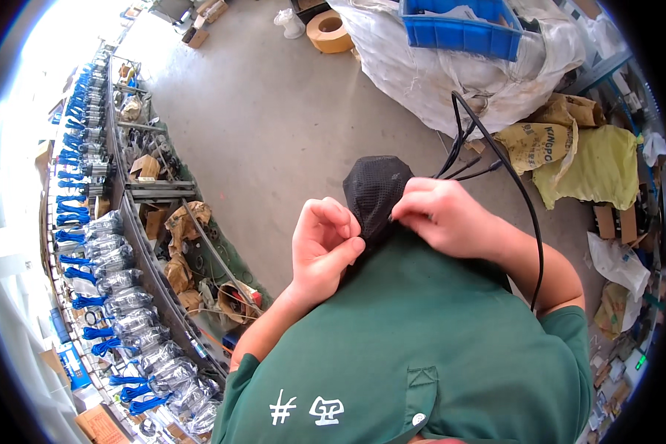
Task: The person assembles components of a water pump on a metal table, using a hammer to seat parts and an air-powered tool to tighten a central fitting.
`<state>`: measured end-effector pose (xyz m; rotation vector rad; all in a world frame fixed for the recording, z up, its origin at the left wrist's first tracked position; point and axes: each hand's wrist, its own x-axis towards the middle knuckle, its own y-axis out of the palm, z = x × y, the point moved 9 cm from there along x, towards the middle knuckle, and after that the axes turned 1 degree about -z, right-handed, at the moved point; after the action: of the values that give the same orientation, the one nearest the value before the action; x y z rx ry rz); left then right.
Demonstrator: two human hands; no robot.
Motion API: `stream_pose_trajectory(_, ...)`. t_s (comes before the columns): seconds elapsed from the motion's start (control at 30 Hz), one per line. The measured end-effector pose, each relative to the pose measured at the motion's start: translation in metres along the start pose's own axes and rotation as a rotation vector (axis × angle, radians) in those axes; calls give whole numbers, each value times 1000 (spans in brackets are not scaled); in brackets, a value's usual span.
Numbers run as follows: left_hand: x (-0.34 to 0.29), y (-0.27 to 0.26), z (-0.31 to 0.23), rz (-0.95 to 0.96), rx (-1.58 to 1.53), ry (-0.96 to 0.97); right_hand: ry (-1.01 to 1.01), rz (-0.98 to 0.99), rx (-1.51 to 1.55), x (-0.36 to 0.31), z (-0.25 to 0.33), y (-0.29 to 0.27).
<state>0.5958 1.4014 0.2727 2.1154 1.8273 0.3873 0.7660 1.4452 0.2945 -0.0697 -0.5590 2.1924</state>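
Observation:
In front of my chest is a rounded black mesh piece (377, 189), its lower end narrowing toward the green shirt. I cannot tell exactly what it is. My left hand (324, 244) is closed at its lower left edge, thumb and fingertips pinched together there. On the opposite edge my right hand (440, 214) is closed too, its fingers curled in against the mesh. The fingertips partly hide where they grip. Black cables (496, 140) loop behind my right hand, and one runs down past my right forearm.
Along the left runs a long bench line of plastic-wrapped parts (137, 300) with blue cord bundles (89, 302). Scrap and cardboard (146, 167) lie beneath. Ahead, a blue crate (462, 33) rests on a white sack (436, 89), near a tape roll (328, 32). A yellow-green bag (596, 166) lies right.

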Motion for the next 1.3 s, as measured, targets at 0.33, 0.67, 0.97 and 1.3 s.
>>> stream_pose_trajectory(0.33,1,-14,7,-87,-149,-26,41,-236,-282,-29,-57,-18)
stream_pose_trajectory(0.67,18,-24,19,-160,-257,-122,430,27,123,-58,-122,1)
stream_pose_trajectory(0.97,55,8,23,-128,-507,-239,156,133,836,-11,-224,66)
stream_pose_trajectory(1.3,109,-36,-2,-331,-519,-233,164,-84,800,30,-190,17)
